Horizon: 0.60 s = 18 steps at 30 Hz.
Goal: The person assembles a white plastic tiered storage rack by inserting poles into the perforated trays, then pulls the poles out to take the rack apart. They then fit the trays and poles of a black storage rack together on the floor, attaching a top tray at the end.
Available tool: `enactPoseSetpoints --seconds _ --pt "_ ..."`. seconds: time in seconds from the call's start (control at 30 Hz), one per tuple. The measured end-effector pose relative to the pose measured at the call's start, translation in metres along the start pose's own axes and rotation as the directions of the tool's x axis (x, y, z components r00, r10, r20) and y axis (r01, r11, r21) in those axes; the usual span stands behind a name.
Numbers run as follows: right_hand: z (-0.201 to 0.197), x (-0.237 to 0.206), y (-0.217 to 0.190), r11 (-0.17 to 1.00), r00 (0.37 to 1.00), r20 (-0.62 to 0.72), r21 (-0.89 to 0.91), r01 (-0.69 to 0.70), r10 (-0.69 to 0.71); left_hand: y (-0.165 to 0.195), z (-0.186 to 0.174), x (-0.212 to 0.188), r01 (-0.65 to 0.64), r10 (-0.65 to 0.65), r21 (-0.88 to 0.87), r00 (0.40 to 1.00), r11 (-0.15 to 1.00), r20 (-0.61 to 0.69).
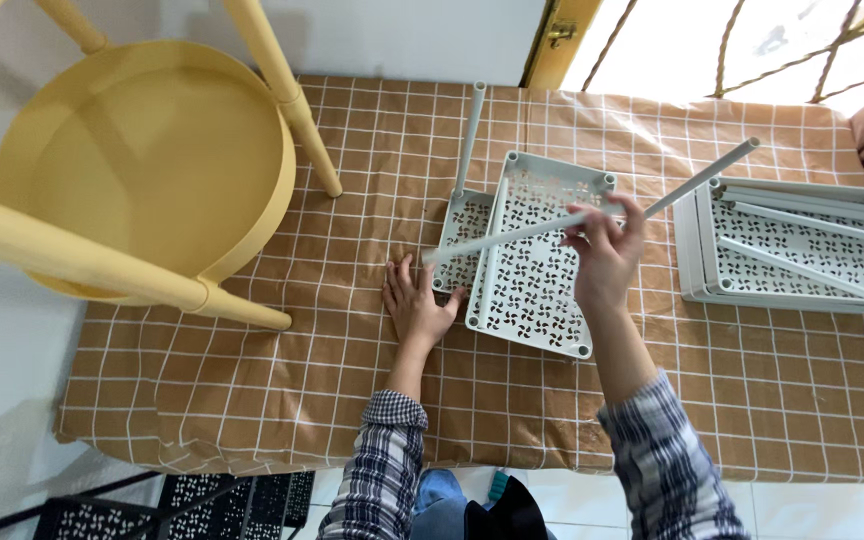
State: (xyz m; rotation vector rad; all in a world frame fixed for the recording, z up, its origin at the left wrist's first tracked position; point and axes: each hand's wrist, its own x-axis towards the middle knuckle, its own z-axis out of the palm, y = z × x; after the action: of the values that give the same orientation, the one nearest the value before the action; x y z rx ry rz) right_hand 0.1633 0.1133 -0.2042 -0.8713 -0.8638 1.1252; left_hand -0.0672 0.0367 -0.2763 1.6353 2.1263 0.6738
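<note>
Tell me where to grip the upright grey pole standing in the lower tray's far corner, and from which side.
Grip the upright pole around its bare mid-shaft, probably from the left. It is a thin round tube socketed in the lower tray; the tilted upper tray and the right hand with its long pole crowd the right.

Long pale grey pole (592,215) held slanted, perforated grey tray (537,260) tilted on checked table
</note>
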Motion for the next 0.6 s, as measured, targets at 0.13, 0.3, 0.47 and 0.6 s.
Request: enactPoseSetpoints --seconds 0.13,0.3,0.47,0.6 --pt "-0.031 -0.042 -0.006 0.949 0.983 -0.134 0.306 -0.078 0.125 -0.005 0.006 -0.003 -0.038 0.038 0.007 0.998 0.999 -0.048" --pt "-0.042 -0.107 0.005 0.947 0.983 -0.168 0.32 -0.016 0.073 -0.011 0.011 -0.007 -0.105 0.107 0.021 0.987 0.994 -0.121" --pt "-0.013 -0.144 0.014 0.996 0.986 -0.162 -0.088 0.035 -0.049 -0.016 0.016 -0.014 -0.125 0.127 0.02 0.977 0.992 -0.17" --pt "0.021 -0.153 0.027 0.83 0.973 -0.16 -0.555 0.05 -0.166 -0.02 0.017 -0.017 -0.138 0.14 0.025 0.979 0.99 -0.146"
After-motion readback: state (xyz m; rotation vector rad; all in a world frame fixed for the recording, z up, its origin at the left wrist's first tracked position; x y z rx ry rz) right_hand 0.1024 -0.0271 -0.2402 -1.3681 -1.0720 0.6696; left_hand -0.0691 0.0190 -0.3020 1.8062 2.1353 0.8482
